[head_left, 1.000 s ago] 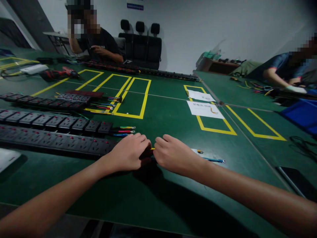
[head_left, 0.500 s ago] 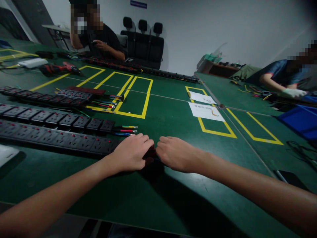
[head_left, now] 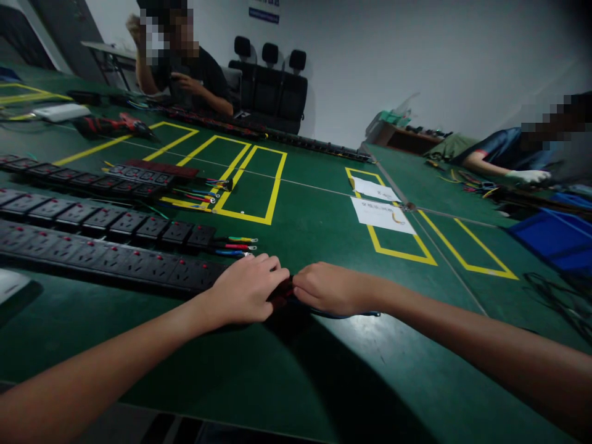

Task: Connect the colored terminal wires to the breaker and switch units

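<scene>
Near socket strip: flat on the green table, front of the row, wire end running in under the left hand.
Left hand: laid over that end, fingers and thumb curled; something dark reddish shows in the curl, exact grip hidden, can't tell.
Right hand: just beside the left, clenched, apparently around the strip's leads; fingertips mostly hidden.
Blue lead: its end pokes out under the right hand.
Just changed: half a second ago no lead showed past the right hand; now the blue end does. Yellow wire visible between the hands a second ago, no longer seen. Hands nearly in place.
Meaning: leads seem to be getting shifted or gathered at the strip's end; handling looks unfinished.
Second socket strip: just behind; ring-ended wires free of both hands.
Papers: on yellow tape, well apart.
Co-workers: one across the table, one at right, gloved hand.
</scene>
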`<action>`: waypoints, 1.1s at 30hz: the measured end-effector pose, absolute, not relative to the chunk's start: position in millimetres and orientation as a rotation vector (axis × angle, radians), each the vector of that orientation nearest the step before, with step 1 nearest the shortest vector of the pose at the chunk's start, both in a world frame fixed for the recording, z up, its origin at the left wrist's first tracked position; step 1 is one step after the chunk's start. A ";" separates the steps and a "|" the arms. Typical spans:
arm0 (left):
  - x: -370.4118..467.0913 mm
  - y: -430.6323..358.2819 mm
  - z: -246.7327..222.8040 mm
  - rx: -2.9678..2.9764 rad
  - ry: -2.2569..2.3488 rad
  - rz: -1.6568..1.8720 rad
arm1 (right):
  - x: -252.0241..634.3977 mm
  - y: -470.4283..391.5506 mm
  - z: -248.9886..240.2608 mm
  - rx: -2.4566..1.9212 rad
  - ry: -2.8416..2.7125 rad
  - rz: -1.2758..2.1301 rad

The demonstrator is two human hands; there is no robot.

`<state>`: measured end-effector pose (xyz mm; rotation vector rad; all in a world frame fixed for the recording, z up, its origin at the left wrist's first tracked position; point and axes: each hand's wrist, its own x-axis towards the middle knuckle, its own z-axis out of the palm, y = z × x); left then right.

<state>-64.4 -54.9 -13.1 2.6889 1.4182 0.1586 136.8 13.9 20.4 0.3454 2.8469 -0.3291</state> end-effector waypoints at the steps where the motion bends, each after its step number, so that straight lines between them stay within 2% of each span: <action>1: -64.8 -54.7 -13.6 2.691 1.416 0.160 | 136.8 14.2 20.5 0.350 2.848 -0.330; 4: -66.0 -54.0 -14.7 2.697 1.409 0.174 | 137.1 13.5 21.7 0.361 2.870 -0.246; 9: -67.0 -54.5 -10.2 2.677 1.405 0.162 | 138.5 -1.1 22.0 0.303 2.938 0.180; 12: -66.9 -55.0 -4.7 2.627 1.400 0.216 | 138.7 -12.8 19.9 0.312 2.949 0.309; 27: -67.9 -50.9 -8.3 2.594 1.406 0.079 | 131.6 -10.0 8.4 0.354 2.965 0.226; 33: -64.9 -50.3 -7.9 2.583 1.434 0.071 | 124.5 -12.5 17.1 0.508 2.858 0.116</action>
